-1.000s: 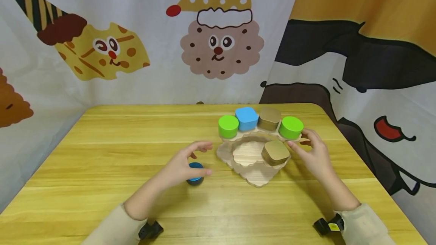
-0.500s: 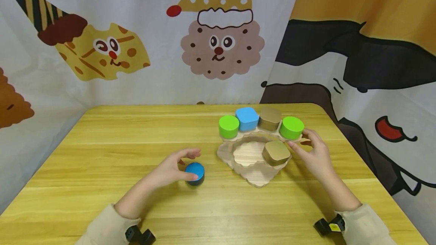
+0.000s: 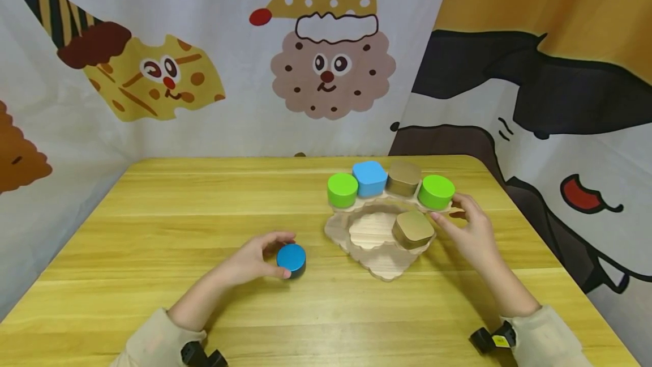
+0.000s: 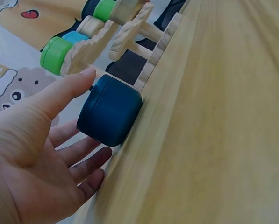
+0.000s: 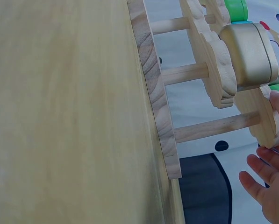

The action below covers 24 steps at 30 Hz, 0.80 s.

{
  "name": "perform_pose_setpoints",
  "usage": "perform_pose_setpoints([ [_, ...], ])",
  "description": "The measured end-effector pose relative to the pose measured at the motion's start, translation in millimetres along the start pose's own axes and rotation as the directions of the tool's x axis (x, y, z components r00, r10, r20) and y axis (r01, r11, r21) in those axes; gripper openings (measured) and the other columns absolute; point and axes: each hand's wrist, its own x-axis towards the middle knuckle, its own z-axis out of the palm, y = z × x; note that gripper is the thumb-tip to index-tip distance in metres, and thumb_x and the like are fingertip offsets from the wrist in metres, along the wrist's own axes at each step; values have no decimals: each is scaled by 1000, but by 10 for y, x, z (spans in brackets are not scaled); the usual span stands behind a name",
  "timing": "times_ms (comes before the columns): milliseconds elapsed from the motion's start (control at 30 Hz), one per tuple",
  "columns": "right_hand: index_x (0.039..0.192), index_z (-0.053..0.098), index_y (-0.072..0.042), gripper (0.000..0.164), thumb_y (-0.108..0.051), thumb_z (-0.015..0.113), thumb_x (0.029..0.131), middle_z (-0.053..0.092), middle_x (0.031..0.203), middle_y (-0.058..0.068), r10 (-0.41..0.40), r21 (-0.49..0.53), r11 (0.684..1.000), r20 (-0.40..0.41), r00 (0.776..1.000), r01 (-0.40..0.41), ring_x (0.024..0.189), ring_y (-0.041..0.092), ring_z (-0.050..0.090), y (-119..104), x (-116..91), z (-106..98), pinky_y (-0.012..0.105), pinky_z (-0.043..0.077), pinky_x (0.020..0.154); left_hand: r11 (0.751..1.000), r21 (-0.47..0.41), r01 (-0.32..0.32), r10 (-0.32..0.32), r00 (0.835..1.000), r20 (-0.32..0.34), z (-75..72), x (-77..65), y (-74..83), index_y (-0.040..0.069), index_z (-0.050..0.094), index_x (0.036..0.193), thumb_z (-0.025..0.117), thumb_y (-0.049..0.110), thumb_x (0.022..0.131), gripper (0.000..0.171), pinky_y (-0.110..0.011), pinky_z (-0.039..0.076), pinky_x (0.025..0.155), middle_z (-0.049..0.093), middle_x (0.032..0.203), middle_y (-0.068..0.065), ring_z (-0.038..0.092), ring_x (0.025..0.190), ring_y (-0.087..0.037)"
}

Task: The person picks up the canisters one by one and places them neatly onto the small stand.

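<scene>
A round blue block (image 3: 291, 260) with darker sides stands on the table. My left hand (image 3: 252, 259) is curved around its left side: the thumb is right at the near edge and the fingers spread behind, with a gap at the palm. In the left wrist view the thumb (image 4: 74, 88) lies along the block's upper edge. My right hand (image 3: 471, 228) pinches the right end of a tiered wooden stand (image 3: 374, 265) with scalloped edges, thumb in front. Its upper shelf carries two green blocks (image 3: 342, 190), a light blue block (image 3: 369, 178) and a gold block (image 3: 404, 178).
Another gold block (image 3: 413, 229) sits on the right of the stand's lower tier, beside a bare patch of wood. Round pegs (image 5: 218, 127) join the tiers to the base. A cartoon-printed curtain (image 3: 204, 135) hangs behind the wooden table (image 3: 153, 231).
My left hand has drawn back leftward and lowered from above the blue block to its left side. The block and the stand have not moved, and the right hand keeps its hold.
</scene>
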Motion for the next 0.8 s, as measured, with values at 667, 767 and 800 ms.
perform_pose_setpoints([
  [667,122,57,1,44,-13,75,85,57,118,12,-13,12,1000,-7,1000,13,101,11,49,10,14,5,17,42,83,999,27,41,-40,999,-25,21,6,11,2,56,128,82,18,76,60,-48,40,95,58,121,-8,52,112,-27],
  [767,122,57,1,44,-14,75,85,57,118,12,-9,9,1000,-7,1000,9,101,10,48,9,12,3,17,42,83,998,43,37,-35,998,-44,35,22,48,5,57,127,82,20,76,58,-45,42,92,60,117,-5,52,108,-25],
  [800,122,57,1,44,-13,75,85,57,118,12,-8,9,1000,-8,1000,8,101,10,48,9,10,1,17,42,83,998,44,36,-34,998,-50,43,31,64,6,58,127,82,21,76,58,-45,42,92,60,116,-4,52,107,-25],
])
